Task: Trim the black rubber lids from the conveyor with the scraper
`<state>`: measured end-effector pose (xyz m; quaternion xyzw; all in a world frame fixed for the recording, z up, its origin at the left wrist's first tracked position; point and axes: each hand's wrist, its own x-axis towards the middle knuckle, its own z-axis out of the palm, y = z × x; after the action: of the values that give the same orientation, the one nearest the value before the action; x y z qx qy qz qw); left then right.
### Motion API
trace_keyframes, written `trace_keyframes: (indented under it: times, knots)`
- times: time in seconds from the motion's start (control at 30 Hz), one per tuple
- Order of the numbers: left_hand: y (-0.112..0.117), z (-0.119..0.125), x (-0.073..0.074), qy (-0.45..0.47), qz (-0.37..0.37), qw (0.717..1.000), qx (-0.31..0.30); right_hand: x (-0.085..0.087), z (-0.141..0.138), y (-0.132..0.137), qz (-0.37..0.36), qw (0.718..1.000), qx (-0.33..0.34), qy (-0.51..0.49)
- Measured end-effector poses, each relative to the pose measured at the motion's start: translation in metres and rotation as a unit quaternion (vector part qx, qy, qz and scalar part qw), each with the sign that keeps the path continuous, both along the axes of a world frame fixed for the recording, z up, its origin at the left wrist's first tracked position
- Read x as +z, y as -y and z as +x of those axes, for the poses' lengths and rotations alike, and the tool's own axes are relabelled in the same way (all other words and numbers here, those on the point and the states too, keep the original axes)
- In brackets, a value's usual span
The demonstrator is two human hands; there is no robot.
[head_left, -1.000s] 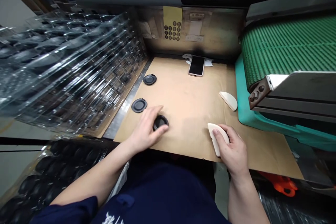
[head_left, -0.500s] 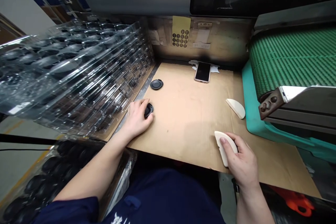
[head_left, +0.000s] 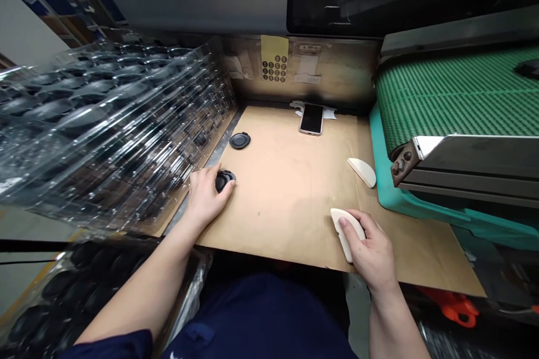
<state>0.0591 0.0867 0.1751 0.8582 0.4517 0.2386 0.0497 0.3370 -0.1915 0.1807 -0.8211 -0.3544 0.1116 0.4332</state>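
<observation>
My left hand [head_left: 205,197] rests at the left edge of the cardboard sheet [head_left: 290,190], thumb and fingers closed around a black round lid [head_left: 225,181] lying there. Part of that lid is hidden beneath the fingers. Farther back lies a second black round lid [head_left: 240,141] with a small tab on its rim. At the front right, my right hand [head_left: 373,249] grips a cream half-moon piece [head_left: 346,233], thumb on its face and fingers behind it. Another cream half-moon piece [head_left: 362,173] lies flat on the cardboard, beyond this hand.
Stacked clear plastic trays [head_left: 138,123] with black round parts stand at the left. More black parts [head_left: 63,286] sit lower left. A phone [head_left: 311,119] lies at the back. On the right, a green conveyor belt [head_left: 455,101] rises above a teal bin [head_left: 389,196].
The camera view has shifted, so everything sits further left. More of the lid shows under my left hand. A dark round item has appeared on the conveyor belt. My right hand keeps its grip.
</observation>
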Motion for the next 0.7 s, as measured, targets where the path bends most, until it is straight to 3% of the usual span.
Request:
trace_keyframes:
  times: [0.43, 0.7]
  knots:
    - [0.0008, 0.0025, -0.0043, -0.029, 0.018, 0.999, -0.02, -0.0036, -0.0002, 0.0004, 0.036, 0.999, 0.007, 0.005]
    - [-0.0033, -0.0028, -0.0049, -0.028, 0.027, 0.999, 0.023, -0.005, -0.001, -0.0014, 0.051, 0.999, 0.014, 0.004]
